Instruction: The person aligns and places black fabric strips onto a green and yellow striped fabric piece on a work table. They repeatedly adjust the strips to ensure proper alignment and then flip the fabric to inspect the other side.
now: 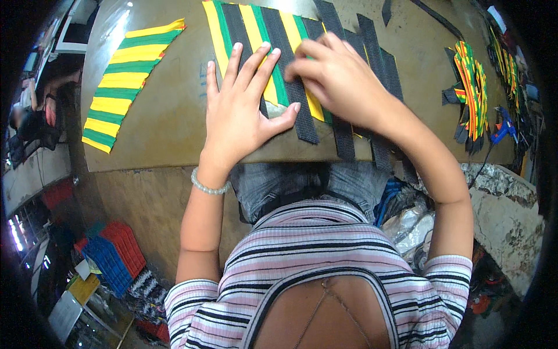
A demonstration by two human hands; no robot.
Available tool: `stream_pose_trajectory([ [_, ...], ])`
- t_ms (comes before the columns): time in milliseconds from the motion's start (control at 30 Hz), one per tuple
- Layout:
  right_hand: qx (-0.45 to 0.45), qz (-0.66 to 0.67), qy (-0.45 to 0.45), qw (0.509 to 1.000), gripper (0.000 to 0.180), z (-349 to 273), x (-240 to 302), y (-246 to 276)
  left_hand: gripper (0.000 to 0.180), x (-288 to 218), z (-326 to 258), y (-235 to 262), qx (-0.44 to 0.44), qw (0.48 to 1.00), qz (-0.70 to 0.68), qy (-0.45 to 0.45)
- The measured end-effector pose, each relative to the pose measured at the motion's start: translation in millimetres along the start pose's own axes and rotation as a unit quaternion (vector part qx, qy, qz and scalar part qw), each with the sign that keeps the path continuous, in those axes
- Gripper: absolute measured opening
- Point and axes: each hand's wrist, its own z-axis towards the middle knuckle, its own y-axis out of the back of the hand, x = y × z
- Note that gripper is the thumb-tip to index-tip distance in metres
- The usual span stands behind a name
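On the brown table (174, 131), a row of yellow, green and black woven strips (235, 26) lies side by side, running away from me. My left hand (235, 110) rests flat on the left part of the row, fingers spread and holding nothing. Over the middle of the row, my right hand (346, 78) has its fingers curled and pressed together, slightly blurred. Whatever is between its fingertips is hidden. Just below it, a black strip (306, 128) reaches toward the table's near edge. More black strips (378, 58) lie to its right, some hanging past that edge.
A yellow and green striped piece (119, 93) lies at the table's left. On the right are a bundle of colourful strips (472, 87) and a blue glue gun (503, 125) with a cord. Red and blue folded goods (116, 256) are stacked at lower left.
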Motion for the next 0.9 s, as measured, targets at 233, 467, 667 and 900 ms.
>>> stream_pose_trajectory([
  [233, 0.023, 0.034, -0.077, 0.996, 0.011, 19.4, 17.8, 11.6, 0.082, 1.1, -1.8, -0.5, 0.020, 1.000, 0.007, 0.009],
  [467, -0.060, 0.072, -0.061, 0.994, 0.025, -14.8, 17.7, 17.5, 0.074, -9.0, 0.0, 9.2, 0.008, 1.000, 0.003, 0.005],
  [667, -0.185, 0.066, -0.300, 0.933, 0.027, -53.4, -24.8, 69.4, 0.054, -24.6, -19.7, 13.3, 0.084, 0.993, -0.035, -0.078],
  [900, -0.092, 0.131, -0.419, 0.894, 0.037, -37.9, -50.3, 90.8, 0.051, 11.2, -18.2, 45.7, 0.079, 0.988, -0.107, -0.080],
])
